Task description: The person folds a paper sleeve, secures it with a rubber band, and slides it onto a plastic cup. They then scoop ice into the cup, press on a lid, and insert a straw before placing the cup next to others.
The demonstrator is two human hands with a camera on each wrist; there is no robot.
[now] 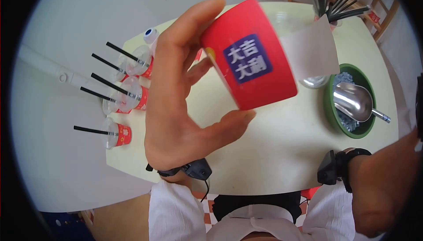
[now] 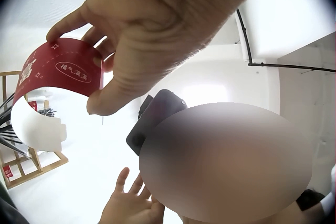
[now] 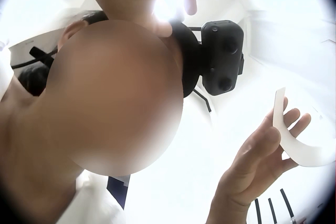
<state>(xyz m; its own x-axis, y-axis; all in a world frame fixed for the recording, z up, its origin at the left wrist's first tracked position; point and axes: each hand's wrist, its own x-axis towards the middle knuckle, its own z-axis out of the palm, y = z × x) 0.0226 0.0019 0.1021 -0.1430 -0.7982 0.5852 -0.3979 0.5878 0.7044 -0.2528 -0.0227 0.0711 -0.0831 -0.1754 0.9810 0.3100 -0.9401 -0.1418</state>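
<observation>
A curved red paper sleeve (image 1: 264,80) with a dark blue label is gripped along one side by the left hand (image 1: 169,113), fingers at its upper edge and thumb at the lower. Its pale inner face flares away to the right. From the left wrist view, that hand (image 2: 147,35) holds the printed red strip (image 2: 63,61); the right wrist view shows the strip's white side (image 3: 299,150). The right hand (image 1: 385,186) is raised close to the head camera, partly out of frame. In the left wrist view the right hand (image 2: 131,205) has loosely spread fingers and holds nothing.
Several lidded clear cups with red sleeves (image 1: 124,135) and black straws stand at the table's left. A green bowl (image 1: 328,104) with a metal scoop (image 1: 352,102) sits at the right. Black straws (image 1: 348,12) stand at the back right, and a transparent lid-like item (image 1: 315,82) lies beside the bowl.
</observation>
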